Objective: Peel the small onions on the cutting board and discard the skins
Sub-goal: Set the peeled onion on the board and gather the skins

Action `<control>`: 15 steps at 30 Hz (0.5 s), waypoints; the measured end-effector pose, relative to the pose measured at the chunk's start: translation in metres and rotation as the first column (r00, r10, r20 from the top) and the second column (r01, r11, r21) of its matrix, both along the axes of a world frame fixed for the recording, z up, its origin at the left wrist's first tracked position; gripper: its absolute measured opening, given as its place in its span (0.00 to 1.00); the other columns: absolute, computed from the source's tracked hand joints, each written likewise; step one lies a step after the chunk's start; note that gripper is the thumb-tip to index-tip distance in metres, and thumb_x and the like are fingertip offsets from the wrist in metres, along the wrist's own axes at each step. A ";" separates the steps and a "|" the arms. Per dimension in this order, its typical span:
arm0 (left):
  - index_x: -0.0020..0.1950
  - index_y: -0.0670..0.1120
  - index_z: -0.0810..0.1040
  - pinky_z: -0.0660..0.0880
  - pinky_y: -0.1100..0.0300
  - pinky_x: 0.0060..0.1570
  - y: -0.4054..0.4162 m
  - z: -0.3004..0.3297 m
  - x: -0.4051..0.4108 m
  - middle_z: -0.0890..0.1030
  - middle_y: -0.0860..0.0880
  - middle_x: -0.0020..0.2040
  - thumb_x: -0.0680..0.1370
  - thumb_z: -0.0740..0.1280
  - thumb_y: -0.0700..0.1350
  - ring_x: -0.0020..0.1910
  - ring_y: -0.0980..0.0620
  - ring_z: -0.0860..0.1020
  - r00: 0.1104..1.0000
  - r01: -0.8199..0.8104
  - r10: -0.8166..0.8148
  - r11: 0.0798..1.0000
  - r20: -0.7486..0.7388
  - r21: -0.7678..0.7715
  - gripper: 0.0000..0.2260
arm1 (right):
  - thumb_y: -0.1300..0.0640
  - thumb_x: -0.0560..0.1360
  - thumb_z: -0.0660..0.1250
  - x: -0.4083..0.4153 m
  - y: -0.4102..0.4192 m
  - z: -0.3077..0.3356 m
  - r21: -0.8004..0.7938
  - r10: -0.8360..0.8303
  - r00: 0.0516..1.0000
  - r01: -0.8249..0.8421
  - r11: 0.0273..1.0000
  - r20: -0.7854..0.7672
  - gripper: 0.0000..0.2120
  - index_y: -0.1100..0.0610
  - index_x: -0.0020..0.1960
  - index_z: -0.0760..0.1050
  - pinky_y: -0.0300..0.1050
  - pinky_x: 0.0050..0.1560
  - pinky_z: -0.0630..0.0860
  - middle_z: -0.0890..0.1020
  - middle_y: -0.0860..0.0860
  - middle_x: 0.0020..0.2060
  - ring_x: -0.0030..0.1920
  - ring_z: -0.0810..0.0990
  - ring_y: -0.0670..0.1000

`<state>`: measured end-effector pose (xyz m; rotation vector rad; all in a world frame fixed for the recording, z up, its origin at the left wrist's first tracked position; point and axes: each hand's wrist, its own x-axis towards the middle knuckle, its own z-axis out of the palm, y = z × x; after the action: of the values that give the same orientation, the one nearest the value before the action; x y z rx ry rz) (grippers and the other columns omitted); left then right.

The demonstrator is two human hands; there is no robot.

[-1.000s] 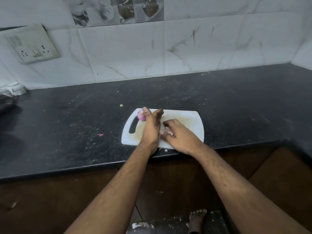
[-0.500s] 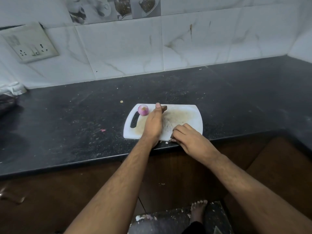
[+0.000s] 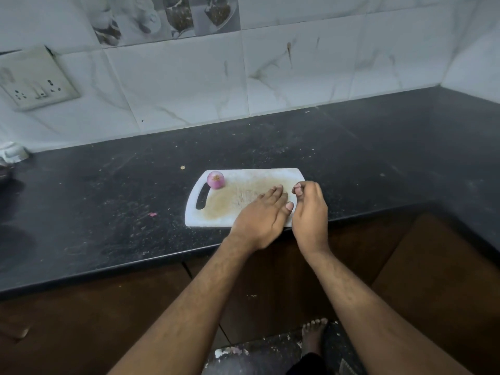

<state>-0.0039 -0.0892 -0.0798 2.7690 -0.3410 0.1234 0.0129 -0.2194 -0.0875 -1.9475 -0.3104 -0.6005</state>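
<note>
A white cutting board [image 3: 257,175] with a brownish stained middle lies near the front edge of the black counter [image 3: 365,163]. One small purple onion [image 3: 215,180] sits on the board's far left corner, beside the handle slot. My left hand [image 3: 261,215] rests palm down on the board's right half with the fingers stretched out and holds nothing. Just to its right, at the board's right edge, my right hand [image 3: 309,209] is curled with the fingertips bunched together. Whether it has any skin in it is hidden.
A small pink scrap [image 3: 153,214] lies on the counter left of the board. On the tiled wall at the left is a switch socket [image 3: 35,79], with a white cloth [image 3: 12,152] below it. The counter turns a corner at the right. A bare foot [image 3: 313,334] stands below.
My left hand has let go of the onion and slid right across the board, palm down. My right hand has moved from the board's front edge to its right edge. The onion now stands alone.
</note>
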 end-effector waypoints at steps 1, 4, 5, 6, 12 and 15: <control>0.83 0.45 0.58 0.50 0.55 0.82 -0.007 0.000 -0.003 0.57 0.46 0.84 0.86 0.43 0.56 0.83 0.52 0.53 1.000 0.004 -0.004 0.999 -0.003 -0.041 0.28 | 0.62 0.84 0.56 0.002 0.000 0.002 0.032 -0.016 0.999 0.017 0.999 -0.038 0.08 0.59 0.52 0.74 0.24 0.46 0.68 0.76 0.49 0.49 0.44 0.75 0.41; 0.82 0.46 0.60 0.52 0.58 0.81 -0.032 0.002 -0.013 0.61 0.49 0.83 0.84 0.42 0.56 0.82 0.57 0.57 0.998 -0.052 0.055 0.962 0.003 -0.267 0.29 | 0.60 0.85 0.56 0.009 -0.003 0.003 0.113 -0.029 0.994 0.041 0.993 -0.106 0.08 0.53 0.51 0.72 0.25 0.45 0.69 0.79 0.49 0.48 0.46 0.77 0.44; 0.82 0.47 0.61 0.53 0.59 0.81 -0.040 0.004 -0.017 0.63 0.50 0.82 0.84 0.42 0.57 0.81 0.58 0.58 0.997 -0.070 0.075 0.935 0.001 -0.347 0.29 | 0.58 0.85 0.56 0.012 -0.004 0.002 0.150 -0.015 0.993 0.033 0.988 -0.117 0.08 0.53 0.51 0.73 0.28 0.46 0.71 0.80 0.49 0.48 0.47 0.79 0.47; 0.82 0.49 0.62 0.55 0.58 0.81 -0.047 0.005 -0.017 0.63 0.51 0.82 0.85 0.42 0.58 0.81 0.58 0.59 0.996 -0.086 0.090 0.901 -0.010 -0.425 0.29 | 0.56 0.86 0.56 0.016 -0.005 0.001 0.196 0.004 0.991 0.022 0.980 -0.134 0.08 0.54 0.52 0.73 0.35 0.48 0.75 0.81 0.49 0.47 0.48 0.80 0.49; 0.76 0.45 0.71 0.64 0.47 0.78 -0.033 0.017 -0.021 0.74 0.45 0.75 0.84 0.46 0.67 0.76 0.48 0.70 0.945 -0.257 0.328 0.712 -0.013 -0.653 0.34 | 0.48 0.86 0.56 0.027 -0.010 -0.001 0.436 0.119 0.950 0.019 0.900 -0.287 0.12 0.48 0.47 0.74 0.48 0.47 0.73 0.77 0.45 0.42 0.40 0.73 0.43; 0.79 0.39 0.65 0.58 0.48 0.80 0.008 0.010 -0.025 0.67 0.40 0.79 0.87 0.47 0.57 0.80 0.43 0.63 0.843 -0.478 0.523 0.835 0.123 -0.273 0.29 | 0.48 0.86 0.56 0.029 -0.014 0.003 0.472 0.163 0.927 0.018 0.881 -0.339 0.13 0.49 0.47 0.74 0.46 0.51 0.71 0.76 0.43 0.42 0.41 0.72 0.41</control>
<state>-0.0294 -0.0809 -0.0702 2.5445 0.3538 0.5305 0.0423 -0.2333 -0.0842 -1.5246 0.0062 -0.2149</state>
